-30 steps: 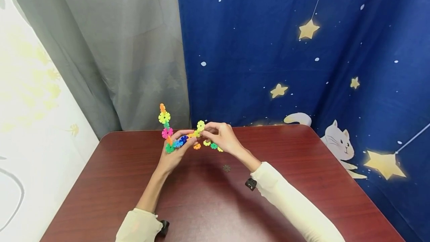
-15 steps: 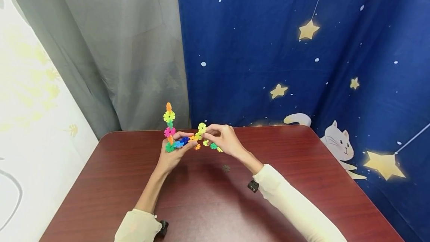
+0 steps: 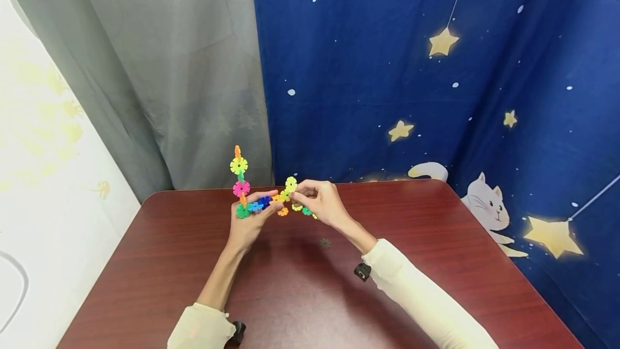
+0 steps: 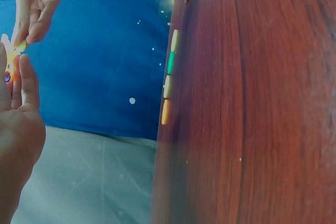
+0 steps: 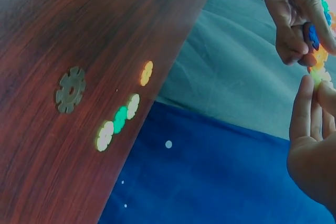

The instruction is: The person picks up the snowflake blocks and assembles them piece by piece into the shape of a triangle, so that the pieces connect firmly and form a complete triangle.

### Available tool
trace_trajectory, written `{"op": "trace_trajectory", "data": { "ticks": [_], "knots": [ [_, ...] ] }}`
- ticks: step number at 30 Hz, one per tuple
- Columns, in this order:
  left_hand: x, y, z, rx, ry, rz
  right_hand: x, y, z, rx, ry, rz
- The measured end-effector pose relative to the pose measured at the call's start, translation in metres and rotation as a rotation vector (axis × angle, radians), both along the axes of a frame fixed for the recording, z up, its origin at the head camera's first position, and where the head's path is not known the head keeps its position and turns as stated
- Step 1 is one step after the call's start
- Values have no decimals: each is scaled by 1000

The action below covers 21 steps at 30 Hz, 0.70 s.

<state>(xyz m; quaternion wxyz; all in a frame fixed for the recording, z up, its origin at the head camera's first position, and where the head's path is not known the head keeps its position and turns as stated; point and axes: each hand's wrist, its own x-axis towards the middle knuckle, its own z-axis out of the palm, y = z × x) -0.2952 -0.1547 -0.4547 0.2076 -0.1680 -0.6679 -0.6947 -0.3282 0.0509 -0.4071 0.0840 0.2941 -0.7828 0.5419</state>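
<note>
A chain of colourful flower-shaped plastic discs (image 3: 241,188) is held above the table's far side. Its left end stands up in orange, yellow, green and pink, over a green disc; blue and orange discs run rightward from there. My left hand (image 3: 244,233) grips the blue-and-orange stretch between thumb and fingers. At the chain's right end, my right hand (image 3: 325,203) pinches near the yellow discs (image 3: 290,183). Fingertips of both hands nearly meet in the right wrist view, where a blue disc (image 5: 313,36) shows beside the left thumb. Fingers partly hide the joint between the yellow discs.
Loose discs lie on the reddish-brown table (image 3: 290,284): an orange one (image 5: 146,73), a green one (image 5: 120,119) between two pale yellow ones, and a grey-brown one (image 5: 70,89) nearer me. Curtains (image 3: 339,69) hang behind the table's far edge.
The chain's standing part swung slightly right, then back left. Both hands stay in nearly the same place and keep their hold.
</note>
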Motion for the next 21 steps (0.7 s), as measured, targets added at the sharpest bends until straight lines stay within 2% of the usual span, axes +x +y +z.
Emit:
{"op": "trace_trajectory", "data": {
  "ticks": [5, 11, 21],
  "knots": [
    [-1, 2, -1, 55, 11, 12, 2, -1, -2, -42, -21, -4],
    [-3, 2, 1, 140, 48, -23, 4, -3, -3, -52, -64, -10],
    [-1, -3, 3, 87, -21, -35, 3, -4, -2, 6, -43, 10]
  ]
}}
